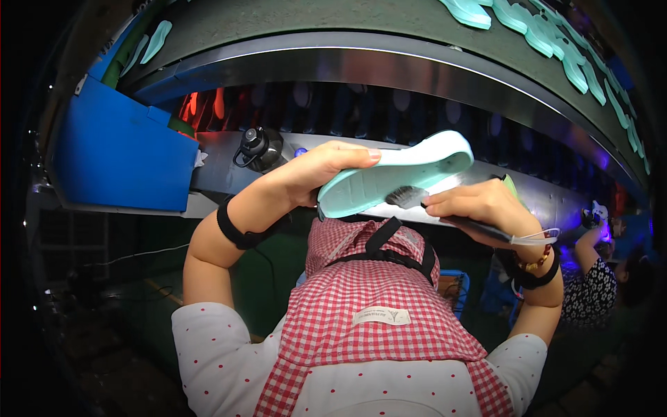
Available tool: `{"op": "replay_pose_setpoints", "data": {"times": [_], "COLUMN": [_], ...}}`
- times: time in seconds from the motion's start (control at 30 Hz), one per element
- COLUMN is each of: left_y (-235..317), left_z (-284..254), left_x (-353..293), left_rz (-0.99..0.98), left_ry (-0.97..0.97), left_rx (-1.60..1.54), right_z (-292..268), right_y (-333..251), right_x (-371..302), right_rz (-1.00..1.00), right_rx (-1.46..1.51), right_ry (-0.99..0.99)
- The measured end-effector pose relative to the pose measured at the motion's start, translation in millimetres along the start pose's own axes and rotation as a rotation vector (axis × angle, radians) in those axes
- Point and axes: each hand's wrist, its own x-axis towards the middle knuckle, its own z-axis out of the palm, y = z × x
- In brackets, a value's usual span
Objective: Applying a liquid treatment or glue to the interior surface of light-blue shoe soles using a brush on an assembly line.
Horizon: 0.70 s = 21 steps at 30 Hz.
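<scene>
A mint-green shoe sole (pixel 368 182) is held up in front of me, tilted so its hollow inner side with raised walls shows. My left hand (pixel 332 165) grips it at the left end, thumb over the upper rim and the other fingers mostly hidden behind it. In my right hand (pixel 479 205) is a brush (pixel 408 197) with a dark handle. Its greyish bristles are at the lower edge of the sole's inner side; whether they touch it I cannot tell. A clear strap or tube loops from the handle's end near my wrist.
Beyond my hands runs a green conveyor belt (pixel 326 17) with a metal edge; many mint soles (pixel 549 35) lie on its right. A black bottle (pixel 260 149) stands on the metal ledge, beside a blue machine housing (pixel 125 149). Another person (pixel 590 285) works at far right.
</scene>
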Motion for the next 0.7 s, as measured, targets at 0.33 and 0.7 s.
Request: {"op": "replay_pose_setpoints", "data": {"times": [0.33,0.7], "left_y": [-51,-20], "left_z": [6,-21], "left_x": [27,-27], "left_rz": [0.148,0.511], "left_ry": [-0.199,0.019], "left_rx": [-0.605,-0.648], "right_z": [27,55], "right_y": [23,3], "right_x": [-7,-19], "right_rz": [0.324,0.102], "right_rx": [0.424,0.800], "right_ry": [0.561,0.776]}}
